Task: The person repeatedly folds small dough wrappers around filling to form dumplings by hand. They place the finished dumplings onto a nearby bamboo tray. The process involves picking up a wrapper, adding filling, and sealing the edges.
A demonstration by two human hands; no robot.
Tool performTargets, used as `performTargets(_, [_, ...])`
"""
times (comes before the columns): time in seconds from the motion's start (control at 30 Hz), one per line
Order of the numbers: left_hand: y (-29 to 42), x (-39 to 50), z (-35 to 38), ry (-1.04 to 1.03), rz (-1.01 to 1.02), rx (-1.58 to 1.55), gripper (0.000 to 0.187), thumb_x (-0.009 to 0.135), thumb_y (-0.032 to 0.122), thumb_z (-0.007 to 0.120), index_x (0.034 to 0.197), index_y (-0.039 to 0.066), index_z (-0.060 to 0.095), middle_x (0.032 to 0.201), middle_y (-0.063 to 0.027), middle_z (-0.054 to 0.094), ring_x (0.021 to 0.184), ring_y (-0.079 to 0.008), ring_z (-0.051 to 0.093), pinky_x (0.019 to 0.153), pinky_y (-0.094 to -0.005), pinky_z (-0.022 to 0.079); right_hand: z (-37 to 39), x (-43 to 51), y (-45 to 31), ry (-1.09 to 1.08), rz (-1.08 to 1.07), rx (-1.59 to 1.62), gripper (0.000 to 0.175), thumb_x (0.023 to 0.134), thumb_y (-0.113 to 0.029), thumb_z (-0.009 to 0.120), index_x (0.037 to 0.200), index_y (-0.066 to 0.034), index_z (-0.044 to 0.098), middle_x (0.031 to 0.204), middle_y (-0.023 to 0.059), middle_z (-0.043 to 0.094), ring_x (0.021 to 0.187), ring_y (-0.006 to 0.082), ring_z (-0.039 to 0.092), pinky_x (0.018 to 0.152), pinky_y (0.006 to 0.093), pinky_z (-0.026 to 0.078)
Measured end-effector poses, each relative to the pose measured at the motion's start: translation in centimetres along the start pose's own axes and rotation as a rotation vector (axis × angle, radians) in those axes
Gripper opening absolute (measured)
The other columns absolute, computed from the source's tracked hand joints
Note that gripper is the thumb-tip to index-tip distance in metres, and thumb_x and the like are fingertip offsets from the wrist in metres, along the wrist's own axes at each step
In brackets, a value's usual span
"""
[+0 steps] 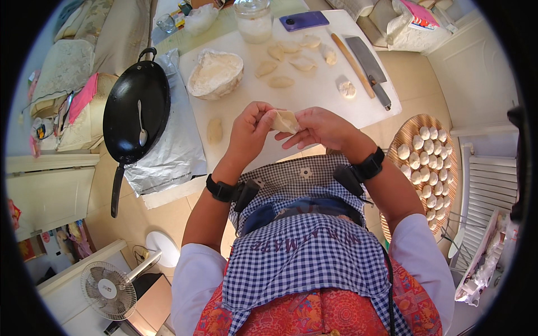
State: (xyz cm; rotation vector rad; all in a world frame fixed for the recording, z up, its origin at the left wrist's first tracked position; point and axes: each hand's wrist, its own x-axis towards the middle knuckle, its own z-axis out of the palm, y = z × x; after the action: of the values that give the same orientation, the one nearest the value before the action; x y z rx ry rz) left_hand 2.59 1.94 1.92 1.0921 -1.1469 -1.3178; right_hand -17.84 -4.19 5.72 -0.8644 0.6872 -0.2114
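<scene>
Over the near edge of a white board [248, 113], both hands hold one thin piece of dough [286, 121]. My left hand [253, 126] pinches its left side between thumb and fingers. My right hand [321, 126] grips the right edge, some of its fingers spread below. Beyond the hands, several pale oval dough pieces [302, 63] lie apart on the board. Another long dough piece [214, 130] rests to the left of my left hand. A small floury dough lump [347, 89] sits on the right, beside a wooden rolling pin [352, 65] and a cleaver [365, 58].
Left of the board, a black frying pan [126, 105] holds a metal spoon [141, 122]. A floury bowl [215, 75], a glass jar [253, 23] and a purple phone [304, 20] stand farther back. Rows of white dough pieces fill a round woven tray [401, 126] at right.
</scene>
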Motion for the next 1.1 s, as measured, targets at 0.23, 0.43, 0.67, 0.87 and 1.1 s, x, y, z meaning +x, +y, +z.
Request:
performTargets(0.23, [-1.4, 0.4, 0.5, 0.211, -0.094, -0.123, 0.016, 0.101, 0.019, 0.055, 0.107, 0.004, 0.058, 0.104, -0.0053, 0.068, 0.091, -0.01, 0.065, 0.078, -0.0261, 0.057, -0.2, 0.8, 1.1, 0.305, -0.147, -0.136, 0.036, 0.096, -0.011, 0.046, 0.126, 0.0059, 0.056, 0.112, 0.0167, 0.067, 0.089, 0.0193, 0.07, 0.079, 0.0262, 0.056])
performTargets(0.43, [-0.7, 0.4, 2.1, 0.376, 0.004, -0.227, 0.016, 0.101, 0.019, 0.055, 0.107, 0.004, 0.057, 0.107, -0.0067, 0.068, 0.092, -0.0107, 0.065, 0.082, -0.0262, 0.056, 1.5, 1.9, 3.6, 0.483, -0.595, -0.042, 0.032, 0.088, 0.001, 0.064, 0.12, 0.0044, 0.06, 0.105, 0.0113, 0.068, 0.092, 0.012, 0.066, 0.082, 0.0251, 0.054])
performTargets(0.67, [0.2, -0.2, 3.1, 0.291, 0.145, -0.193, 0.013, 0.1, 0.01, 0.055, 0.109, 0.0, 0.056, 0.115, -0.0118, 0.067, 0.099, -0.0122, 0.064, 0.086, -0.0261, 0.053, 1.2, 1.7, 3.7, 0.556, -0.719, -0.255, 0.023, 0.089, -0.003, 0.069, 0.111, -0.0007, 0.064, 0.096, 0.0029, 0.065, 0.085, 0.0079, 0.06, 0.077, 0.0212, 0.049])
performTargets(0.87, [0.7, -0.6, 3.2, 0.192, 0.203, -0.142, 0.012, 0.101, 0.01, 0.052, 0.108, 0.001, 0.055, 0.119, -0.0145, 0.066, 0.102, -0.0151, 0.064, 0.09, -0.0301, 0.054, 1.1, 0.7, 3.3, 0.459, -0.686, -0.043, 0.011, 0.091, -0.005, 0.067, 0.101, -0.0008, 0.066, 0.092, 0.0002, 0.062, 0.082, 0.0057, 0.057, 0.073, 0.0198, 0.047])
performTargets(1.1, [1.2, -0.8, 3.3, 0.143, 0.16, -0.084, 0.013, 0.101, 0.008, 0.053, 0.109, 0.0, 0.056, 0.116, -0.0142, 0.066, 0.103, -0.0161, 0.064, 0.092, -0.0309, 0.053, 0.3, 0.3, 3.4, 0.443, -0.587, -0.164, 0.023, 0.092, -0.009, 0.067, 0.113, -0.0016, 0.061, 0.095, -0.0001, 0.062, 0.083, 0.0055, 0.056, 0.072, 0.0195, 0.046])
